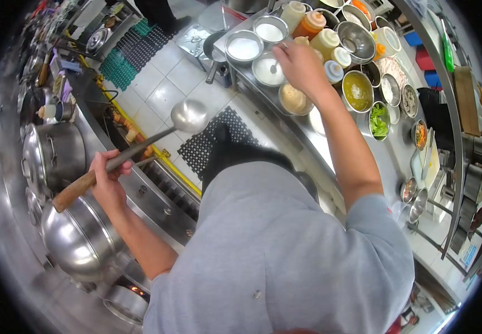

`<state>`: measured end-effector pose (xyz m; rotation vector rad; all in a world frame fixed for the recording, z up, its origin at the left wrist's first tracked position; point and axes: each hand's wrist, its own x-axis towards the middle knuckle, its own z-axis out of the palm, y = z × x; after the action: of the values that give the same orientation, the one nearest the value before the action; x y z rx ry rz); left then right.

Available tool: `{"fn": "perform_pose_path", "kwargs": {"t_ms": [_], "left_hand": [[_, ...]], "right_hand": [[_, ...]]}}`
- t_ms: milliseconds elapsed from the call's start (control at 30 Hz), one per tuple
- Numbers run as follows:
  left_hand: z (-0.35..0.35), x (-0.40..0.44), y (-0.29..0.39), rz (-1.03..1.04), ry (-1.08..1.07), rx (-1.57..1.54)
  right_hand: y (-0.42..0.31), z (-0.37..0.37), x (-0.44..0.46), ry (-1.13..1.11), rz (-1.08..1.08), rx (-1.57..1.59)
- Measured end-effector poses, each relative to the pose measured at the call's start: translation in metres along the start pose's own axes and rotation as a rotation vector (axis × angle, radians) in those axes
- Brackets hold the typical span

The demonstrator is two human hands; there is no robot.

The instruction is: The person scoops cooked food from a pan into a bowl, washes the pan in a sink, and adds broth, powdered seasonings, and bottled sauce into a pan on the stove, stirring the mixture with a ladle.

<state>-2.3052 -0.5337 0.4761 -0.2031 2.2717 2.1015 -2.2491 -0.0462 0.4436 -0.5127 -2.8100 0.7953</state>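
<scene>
Metal ladle (154, 140) crosses left grip (109, 181); scoop (189, 116) well beyond.

Bright, whitish light fills my view, glinting off the ladle (189, 116) I grip, the floor tiles (166, 96) and the round pot (77, 239). My wide lens bends the metal rail (456, 119) into a curve, softens the outer edges and leaves the corners black.

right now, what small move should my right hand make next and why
Probably lift the small spoon from the bowl of white powder: your right hand is right above it, while your left hand holds the ladle.
</scene>
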Motion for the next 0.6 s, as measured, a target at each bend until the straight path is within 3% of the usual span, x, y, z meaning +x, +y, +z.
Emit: {"fn": "perform_pose_path", "kwargs": {"t_ms": [67, 133, 167, 267, 467, 600], "left_hand": [[0.002, 0.041, 0.003, 0.002, -0.08, 0.007], [0.014, 0.077, 0.013, 0.075, -0.25, 0.003], [0.02, 0.094, 0.018, 0.093, -0.295, -0.002], [0.051, 0.122, 0.041, 0.136, -0.332, 0.005], [0.075, 0.148, 0.053, 0.17, -0.361, 0.013], [0.081, 0.152, 0.057, 0.184, -0.364, 0.045]], "right_hand": [[-0.009, -0.004, -0.016, 0.03, 0.021, 0.06], [-0.013, 0.002, -0.021, 0.265, 0.026, 0.264], [-0.014, 0.01, -0.019, 0.258, 0.145, 0.408], [-0.011, 0.053, -0.003, 0.316, 0.199, 0.619], [0.008, 0.111, 0.018, 0.36, 0.347, 0.712], [0.03, 0.13, 0.021, 0.407, 0.63, 1.167]]}}
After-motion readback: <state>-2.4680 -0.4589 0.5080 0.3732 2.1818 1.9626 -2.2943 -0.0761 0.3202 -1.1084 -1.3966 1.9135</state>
